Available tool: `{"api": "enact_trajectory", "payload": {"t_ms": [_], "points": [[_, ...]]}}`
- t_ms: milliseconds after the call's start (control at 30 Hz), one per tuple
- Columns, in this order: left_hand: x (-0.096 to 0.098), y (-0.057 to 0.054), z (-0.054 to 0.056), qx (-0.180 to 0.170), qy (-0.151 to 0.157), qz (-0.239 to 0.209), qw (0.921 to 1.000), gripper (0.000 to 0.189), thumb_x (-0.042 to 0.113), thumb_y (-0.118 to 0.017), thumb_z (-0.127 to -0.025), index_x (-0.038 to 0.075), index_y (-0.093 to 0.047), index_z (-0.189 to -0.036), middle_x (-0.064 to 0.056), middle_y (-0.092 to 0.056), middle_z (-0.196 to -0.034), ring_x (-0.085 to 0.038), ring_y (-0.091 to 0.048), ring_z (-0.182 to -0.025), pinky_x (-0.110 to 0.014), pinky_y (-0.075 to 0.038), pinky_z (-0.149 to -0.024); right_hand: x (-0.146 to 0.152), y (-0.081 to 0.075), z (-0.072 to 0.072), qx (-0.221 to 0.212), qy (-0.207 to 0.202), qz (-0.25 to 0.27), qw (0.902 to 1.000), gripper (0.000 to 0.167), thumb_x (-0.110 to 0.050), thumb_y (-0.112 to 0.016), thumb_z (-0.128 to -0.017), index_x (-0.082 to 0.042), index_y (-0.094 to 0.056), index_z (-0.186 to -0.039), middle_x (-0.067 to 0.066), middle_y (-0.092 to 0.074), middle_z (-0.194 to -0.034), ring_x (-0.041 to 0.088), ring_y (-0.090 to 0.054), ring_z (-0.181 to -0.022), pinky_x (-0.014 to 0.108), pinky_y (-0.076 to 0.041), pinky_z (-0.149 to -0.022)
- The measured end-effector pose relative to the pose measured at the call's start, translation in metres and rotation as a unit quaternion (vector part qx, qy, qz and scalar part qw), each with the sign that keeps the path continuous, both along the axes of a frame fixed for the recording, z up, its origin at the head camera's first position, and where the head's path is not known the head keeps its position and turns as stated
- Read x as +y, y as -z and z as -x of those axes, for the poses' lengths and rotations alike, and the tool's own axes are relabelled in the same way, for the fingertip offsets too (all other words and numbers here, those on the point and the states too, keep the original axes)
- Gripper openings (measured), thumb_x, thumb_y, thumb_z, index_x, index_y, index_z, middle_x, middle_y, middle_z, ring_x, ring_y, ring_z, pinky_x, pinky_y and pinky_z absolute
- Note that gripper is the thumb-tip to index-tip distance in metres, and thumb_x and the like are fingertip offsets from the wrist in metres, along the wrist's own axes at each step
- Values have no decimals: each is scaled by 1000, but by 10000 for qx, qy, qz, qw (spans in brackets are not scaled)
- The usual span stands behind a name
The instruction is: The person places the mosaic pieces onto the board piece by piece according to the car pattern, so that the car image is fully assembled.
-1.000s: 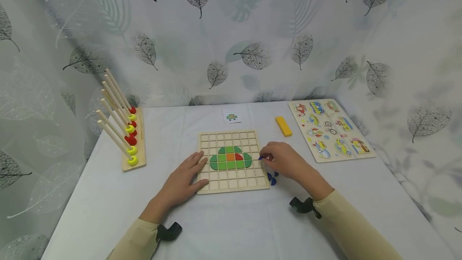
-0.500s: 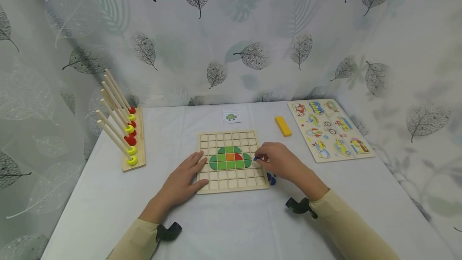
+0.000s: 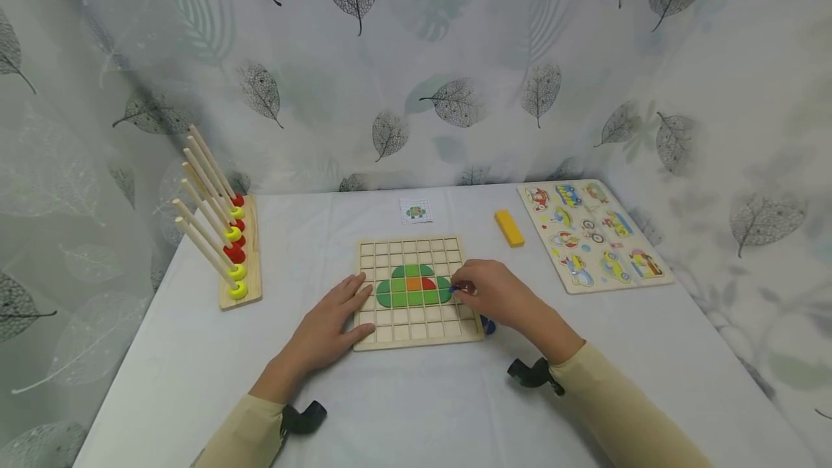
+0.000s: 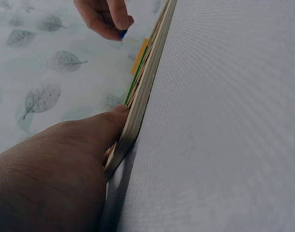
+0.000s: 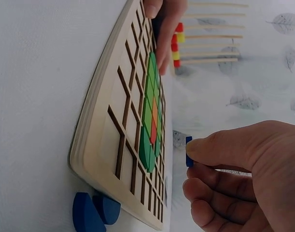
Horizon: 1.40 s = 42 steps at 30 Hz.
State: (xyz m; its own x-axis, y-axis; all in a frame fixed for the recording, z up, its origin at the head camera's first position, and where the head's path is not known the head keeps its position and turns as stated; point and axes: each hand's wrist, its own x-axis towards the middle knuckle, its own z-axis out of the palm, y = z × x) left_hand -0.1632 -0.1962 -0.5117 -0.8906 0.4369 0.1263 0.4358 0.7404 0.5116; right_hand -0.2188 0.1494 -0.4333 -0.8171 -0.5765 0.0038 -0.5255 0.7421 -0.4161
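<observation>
A wooden grid board lies mid-table, with green, orange and red tiles set in its middle cells. My right hand pinches a small blue tile between thumb and fingertips, held over the board's right part, above its surface in the right wrist view. On the board's left edge rests my left hand, fingers spread on the frame and thumb near the front corner. More blue tiles lie beside the board's right edge, partly hidden by the right hand in the head view.
Behind the board lies a small pattern card. A yellow block sits at back right, near a picture puzzle board. At left stands a wooden peg rack with red and yellow rings. A leaf-print curtain hangs behind the table.
My right hand has moved left with the blue tile, from the board's right edge to beside the green tiles. The left hand has stayed on the board.
</observation>
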Motion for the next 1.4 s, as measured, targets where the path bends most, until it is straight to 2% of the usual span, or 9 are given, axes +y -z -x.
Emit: {"api": "enact_trajectory", "payload": {"t_ms": [467,733,833,1033,1400], "points": [[-1,3,0,-51,-10,-13,10000,78,46,-73,-104,9,-45,-167,-9,-30,-177,-33,-24,-163,-59,-29,-127,-9,2,-4,-23,47,-46,10000,11,-13,-86,-95,-13,-82,-105,-11,-66,-94,6,-61,-85,25,-57,-77],[-1,3,0,-60,-1,-13,10000,79,45,-74,-103,10,-44,-167,-8,-30,-177,-32,-24,-163,-58,-29,-127,-14,3,-7,21,-212,11,9998,8,-12,-85,-96,-15,-81,-102,-12,-64,-91,9,-60,-84,25,-55,-75],[-1,3,0,-54,2,-17,10000,79,45,-74,-103,9,-44,-167,-8,-30,-177,-33,-24,-163,-59,-29,-127,-17,4,-9,-12,-193,42,9998,8,-12,-84,-96,-15,-81,-102,-11,-64,-92,10,-60,-84,26,-55,-75],[-1,3,0,-47,-1,-17,10000,78,45,-73,-103,9,-45,-166,-9,-30,-177,-33,-24,-163,-59,-29,-127,-24,9,-10,-155,-151,77,9997,10,-11,-85,-95,-14,-82,-104,-11,-67,-93,9,-59,-84,26,-56,-77],[0,4,0,-36,10,-27,10000,78,45,-73,-103,9,-45,-166,-9,-30,-177,-33,-24,-163,-58,-29,-127,-30,17,-11,-15,-329,-89,9994,9,-14,-85,-96,-17,-82,-104,-12,-67,-94,9,-59,-85,26,-57,-80]]}}
